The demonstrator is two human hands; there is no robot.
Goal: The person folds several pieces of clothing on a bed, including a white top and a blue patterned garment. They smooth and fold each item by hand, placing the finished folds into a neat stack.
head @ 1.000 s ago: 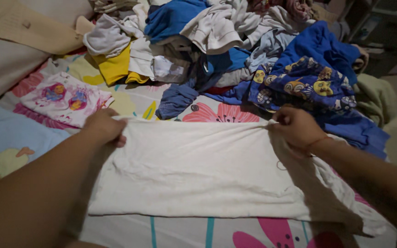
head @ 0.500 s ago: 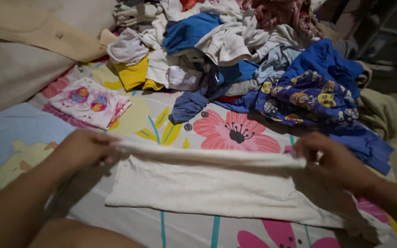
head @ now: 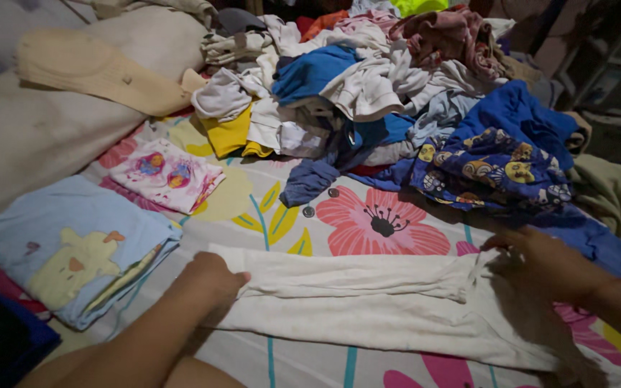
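Looking down w/ our head cam, biggest thing is the bed [head: 397, 183] w/ its floral sheet: pink flowers, yellow-green leaves, teal lines. Across its far side sprawls the heap of unfolded laundry [head: 397, 86], mostly blue, white, yellow and dusty pink, incl. a dark blue printed garment [head: 494, 169] w/ yellow cartoon shapes. Left of the heap sits a beige cushion [head: 30, 136].

Nearest us lies the white garment [head: 368, 302], folded lengthwise into a long band across the sheet, its right end rumpled. Our left hand [head: 210, 280] presses flat-ish on its left end, fingers curled over the folded edge. Our right hand [head: 540, 262] rests on the right end, fingers bent; can't tell if it pinches cloth or just pushes down, too dim.

Left of us: a folded light blue garment [head: 73, 244] w/ a pale yellow duck-like print, then a smaller folded white-and-pink garment [head: 163, 174] w/ two round purple-pink prints. Two small dark buttons [head: 321, 202], approx., lie on the sheet near the big flower.

Risk, as we judge it: the bunched right end may spring open if that hand lifts, since the fold there isn't flat; also the heap's edge is near and could slide onto the band.

No packages, labels or signs are legible; dim shelving at top right shows nothing we can make out.
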